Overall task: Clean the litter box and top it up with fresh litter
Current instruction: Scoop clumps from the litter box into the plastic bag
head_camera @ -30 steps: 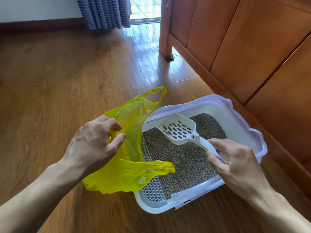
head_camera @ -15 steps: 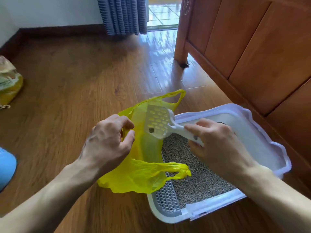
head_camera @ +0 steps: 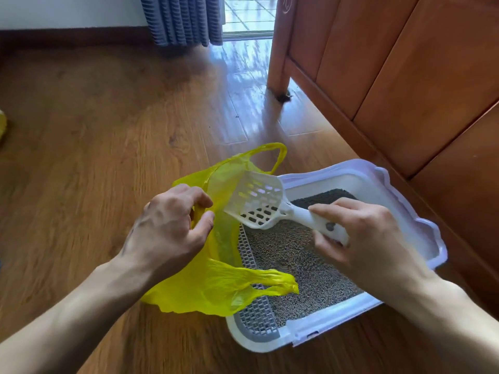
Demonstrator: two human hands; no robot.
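The litter box (head_camera: 359, 171) sits on the wooden floor (head_camera: 108, 147) just beside a wooden cabinet (head_camera: 405, 76), and everything else is best placed against it. A yellow plastic bag (head_camera: 205, 282) lies against the box's left edge, one loose flap draped over the grey grille (head_camera: 256, 314) at that end and onto the grey litter (head_camera: 291, 255) inside. The left hand (head_camera: 170, 228) is curled round the bag's rim, holding the mouth up and open toward the box. The right hand (head_camera: 359, 236) grips the handle of a white slotted scoop (head_camera: 256, 203), fingers wrapped over it, and the scoop's head hangs above the box's left edge, tipped toward the bag's opening. No clump shows in the scoop; whether anything has dropped into the bag cannot be told, since the bag's inside is hidden. The step in hand looks like the scooping stage — sifting waste out and emptying it into the bag — so the cleaning is under way and the topping-up has not begun; no fresh litter shows by the box. The next move probably calls for swinging the scoop back over the litter and raking it through at a shallow angle, letting clean grains fall through the slots, while the left hand keeps the bag's mouth wide — the draped flap could catch the scoop or spill grains on the floor.
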